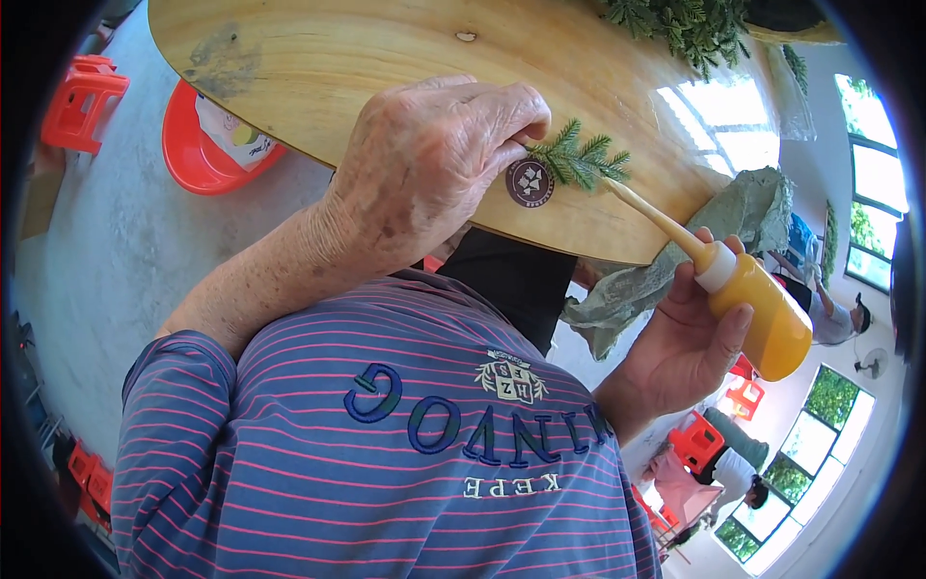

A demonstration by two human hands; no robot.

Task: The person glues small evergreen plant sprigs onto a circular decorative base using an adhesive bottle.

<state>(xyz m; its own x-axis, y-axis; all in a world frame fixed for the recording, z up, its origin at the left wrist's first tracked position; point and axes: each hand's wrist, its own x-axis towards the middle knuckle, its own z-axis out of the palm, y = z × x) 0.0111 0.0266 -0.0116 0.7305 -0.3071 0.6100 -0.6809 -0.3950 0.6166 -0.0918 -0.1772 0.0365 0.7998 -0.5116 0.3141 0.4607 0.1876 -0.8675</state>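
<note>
My left hand (424, 164) is closed, thumb and fingertips pinching the stem end of a small green artificial fir sprig (582, 159). The sprig points right, just over the near edge of a wooden table (367, 68). A round dark disc with a pale emblem (531, 183) shows right below the sprig. In my right hand (666, 357) is a yellow squeeze bottle (762, 314) with a white collar and a long tapered nozzle (656, 214). The bottle is tilted, and its nozzle tip meets or nearly meets the sprig's outer needles; I cannot tell which.
More green fir sprigs (690, 29) are heaped at the table's far right. A crumpled grey-green sheet (714, 227) hangs by the right edge. A red basin (183, 154) and a red stool (85, 101) stand on the floor at left. Other people (738, 482) are at the right.
</note>
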